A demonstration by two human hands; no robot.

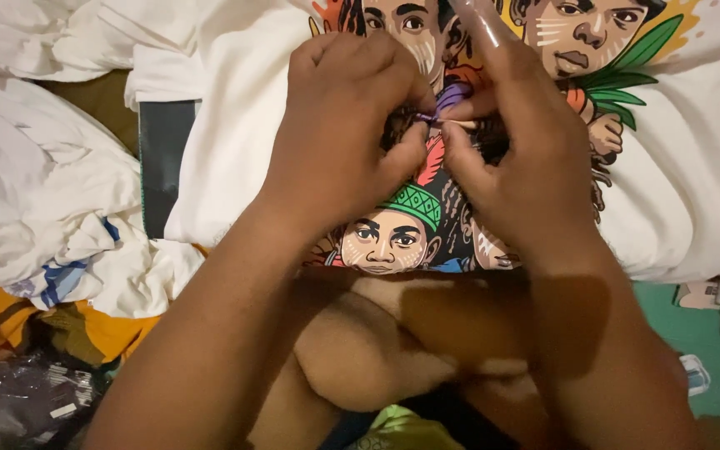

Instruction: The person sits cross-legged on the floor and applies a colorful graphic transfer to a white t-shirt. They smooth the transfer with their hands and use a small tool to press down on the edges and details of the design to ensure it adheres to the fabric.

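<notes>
From the head camera, the left hand [339, 125] and right hand [518, 158] met over the printed white shirt [235, 125], fingers curled nearly closed, seemingly pinching a small bit of the coloured print [410, 225] between thumbs and forefingers. The shirt lay directly beneath them, across the lap; crumpled white cloth [35, 192] sat left. Continuing would likely need a steady fingertip grip.

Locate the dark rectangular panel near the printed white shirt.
In the head view, the dark rectangular panel lies left of the left hand, tucked under the printed white shirt's edge, beside crumpled white cloth.
</notes>
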